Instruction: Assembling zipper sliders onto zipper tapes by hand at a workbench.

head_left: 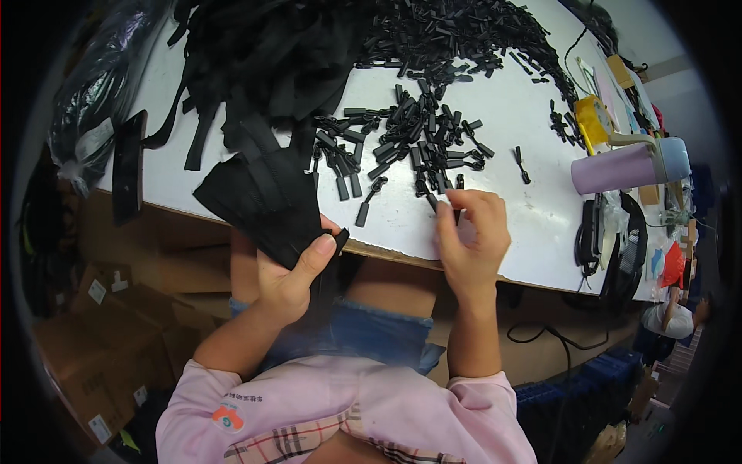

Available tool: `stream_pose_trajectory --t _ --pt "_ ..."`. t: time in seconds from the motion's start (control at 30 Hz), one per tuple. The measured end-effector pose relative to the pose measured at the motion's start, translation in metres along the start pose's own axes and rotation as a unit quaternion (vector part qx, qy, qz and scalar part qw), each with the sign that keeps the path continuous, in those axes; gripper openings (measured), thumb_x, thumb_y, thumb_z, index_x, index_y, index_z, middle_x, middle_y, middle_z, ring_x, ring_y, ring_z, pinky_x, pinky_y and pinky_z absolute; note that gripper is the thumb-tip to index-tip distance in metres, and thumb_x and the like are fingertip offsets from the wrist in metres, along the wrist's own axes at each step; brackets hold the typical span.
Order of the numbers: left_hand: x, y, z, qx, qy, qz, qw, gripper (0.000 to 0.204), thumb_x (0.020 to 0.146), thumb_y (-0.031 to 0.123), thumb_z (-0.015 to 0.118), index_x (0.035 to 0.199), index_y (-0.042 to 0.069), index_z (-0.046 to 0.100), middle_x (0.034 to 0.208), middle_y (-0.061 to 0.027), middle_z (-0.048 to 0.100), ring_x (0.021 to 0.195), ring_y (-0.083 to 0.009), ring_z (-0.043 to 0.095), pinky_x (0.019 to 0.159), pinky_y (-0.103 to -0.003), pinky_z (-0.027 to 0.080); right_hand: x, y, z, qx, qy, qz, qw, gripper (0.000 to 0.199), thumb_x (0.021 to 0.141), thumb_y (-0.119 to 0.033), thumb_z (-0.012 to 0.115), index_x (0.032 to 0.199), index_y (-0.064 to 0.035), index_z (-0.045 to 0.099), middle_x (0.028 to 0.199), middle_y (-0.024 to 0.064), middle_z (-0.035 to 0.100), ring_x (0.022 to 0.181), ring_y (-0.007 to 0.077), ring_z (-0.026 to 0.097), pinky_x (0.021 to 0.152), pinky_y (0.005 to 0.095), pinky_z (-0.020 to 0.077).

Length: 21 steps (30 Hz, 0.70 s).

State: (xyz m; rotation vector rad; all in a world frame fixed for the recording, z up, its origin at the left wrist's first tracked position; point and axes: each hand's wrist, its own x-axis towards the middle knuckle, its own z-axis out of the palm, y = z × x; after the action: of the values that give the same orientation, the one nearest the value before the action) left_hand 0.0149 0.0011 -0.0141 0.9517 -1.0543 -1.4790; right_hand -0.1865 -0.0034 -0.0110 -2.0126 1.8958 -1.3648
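Observation:
My left hand [297, 271] grips a fanned bundle of black zipper tapes [267, 197] at the table's near edge, thumb on top. Their far ends run toward a large heap of loose black strips [270, 62]; a short end sticks out past the thumb. To the right, my right hand [473, 232] is over the table edge, thumb and forefinger drawn together at a black zipper pull [432, 203]. The fingers partly hide what is between them. Just beyond lies a loose pile of black zipper pulls [417, 127]. One single pull [362, 214] rests nearer my left hand.
A bigger mound of pulls [448, 31] covers the far table. On the right stand a lilac bottle [618, 166] and a yellow tape measure [593, 120]. A plastic-wrapped bundle [97, 100] is at left, cardboard boxes [116, 363] below. Another person [671, 319] is far right.

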Motion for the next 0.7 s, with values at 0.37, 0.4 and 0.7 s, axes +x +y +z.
stream_pose_trajectory --t 0.37,0.4,0.7 --pt "0.0 0.003 0.007 0.048 -0.06 -0.025 0.997 0.013 0.079 0.011 0.055 0.086 0.001 0.055 0.077 -0.0003 0.054 0.07 -0.0058 0.047 0.064 -0.02 0.038 0.002 -0.003 0.014 -0.117 -0.088 -0.168 0.975 0.028 0.056 -0.003 0.058 0.083 -0.0058 0.058 0.082 0.0036 0.05 0.07 0.0189 0.046 0.06 0.0296 0.0361" --pt "0.001 0.004 0.007 0.05 -0.066 -0.022 0.996 0.013 0.079 0.011 0.054 0.086 0.001 0.056 0.077 -0.0004 0.054 0.07 -0.0057 0.047 0.065 -0.02 0.038 0.003 -0.006 0.013 -0.115 -0.088 -0.169 0.975 0.028 0.056 -0.003 0.058 0.083 -0.0058 0.058 0.082 0.0036 0.05 0.07 0.0189 0.046 0.06 0.0296 0.0361" --pt "0.001 -0.002 0.009 0.036 -0.063 -0.038 0.997 0.013 0.076 0.007 0.058 0.087 0.0 0.057 0.079 -0.0008 0.057 0.071 -0.0058 0.05 0.066 -0.02 0.041 0.008 -0.01 0.017 -0.108 -0.047 -0.128 0.985 0.018 0.057 0.001 0.058 0.074 -0.0039 0.054 0.074 0.0063 0.05 0.065 0.0204 0.046 0.059 0.0311 0.0363"
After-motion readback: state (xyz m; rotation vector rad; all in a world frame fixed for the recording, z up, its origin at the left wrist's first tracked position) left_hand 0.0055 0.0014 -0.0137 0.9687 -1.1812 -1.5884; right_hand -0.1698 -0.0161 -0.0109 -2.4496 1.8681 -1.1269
